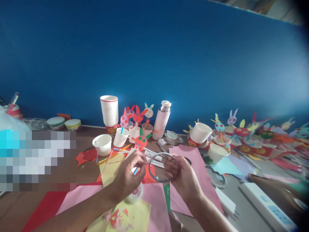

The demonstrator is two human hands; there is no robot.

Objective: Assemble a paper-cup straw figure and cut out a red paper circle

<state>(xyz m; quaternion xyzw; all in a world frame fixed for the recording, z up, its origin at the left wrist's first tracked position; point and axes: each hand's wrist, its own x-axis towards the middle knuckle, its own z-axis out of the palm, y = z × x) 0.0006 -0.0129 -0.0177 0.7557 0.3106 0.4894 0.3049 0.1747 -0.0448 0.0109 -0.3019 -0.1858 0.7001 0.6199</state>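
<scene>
My right hand [181,175] is closed on a thin grey ring [150,170] that looks like a narrow roll of tape, held upright above the papers. My left hand [131,174] is just left of the ring, thumb and fingertips pinched together near its rim. What the pinch holds, if anything, is too small to make out. A small blue, red and white striped piece [135,170] shows beside the left palm; I cannot tell whether the hand holds it. Below the hands, a white tape roll [138,197] lies on pink paper [158,206], beside yellow paper [142,212] bearing red and pink scraps.
Paper cups with rabbit-like paper faces [138,117] stand ahead, near a tall cup stack [109,111] and a pink flask [162,120]. More decorated cups [220,140] crowd the right. A white power strip [267,206] lies front right. A blurred-out area covers the left.
</scene>
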